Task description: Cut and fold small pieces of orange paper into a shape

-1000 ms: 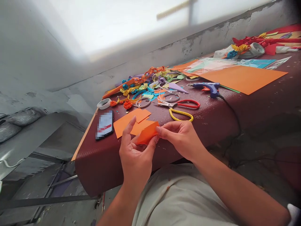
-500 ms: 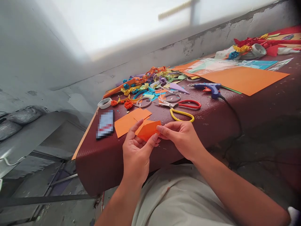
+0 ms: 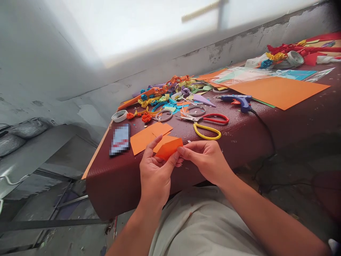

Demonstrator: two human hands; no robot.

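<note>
Between my two hands is a small folded piece of orange paper (image 3: 169, 148), held above the table's near edge. My left hand (image 3: 157, 170) grips its lower side, with the thumb in front and other fingers behind. At its right corner, the thumb and forefinger of my right hand (image 3: 206, 156) pinch the paper. Several cut orange paper pieces (image 3: 144, 137) lie on the table just beyond my left hand. Scissors (image 3: 206, 124) with one red and one yellow handle rest beyond my right hand.
The table (image 3: 117, 185) has a dark red cover. A phone (image 3: 119, 139) lies at left near a tape roll (image 3: 119, 116). Colourful paper strips and flowers (image 3: 165, 93) pile up at the back. A blue glue gun (image 3: 239, 101) and large orange sheet (image 3: 282, 90) lie right.
My right hand has shifted slightly down along the paper's right corner. Both hands keep hold of the folded paper, and the view has moved a little.
</note>
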